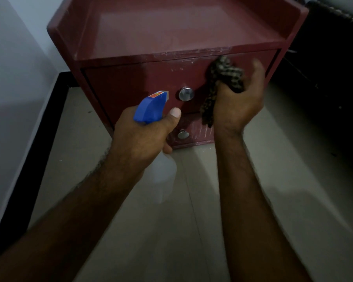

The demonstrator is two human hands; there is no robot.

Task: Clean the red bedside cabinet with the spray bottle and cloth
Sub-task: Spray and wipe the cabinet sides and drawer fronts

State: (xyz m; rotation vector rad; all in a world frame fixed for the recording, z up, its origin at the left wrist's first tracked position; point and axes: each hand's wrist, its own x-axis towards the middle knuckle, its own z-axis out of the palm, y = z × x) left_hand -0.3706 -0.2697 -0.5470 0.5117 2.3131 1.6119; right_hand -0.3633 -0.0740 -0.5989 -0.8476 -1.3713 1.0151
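Pale floor tiles and a white wall surround the red wooden bedside cabinet, which has two round metal knobs on its drawer fronts. At the upper drawer's right side, the right hand grips a bunched dark checked cloth against the front. Beside the upper knob, the left hand holds a translucent spray bottle with a blue trigger head, fingers wrapped round its neck.
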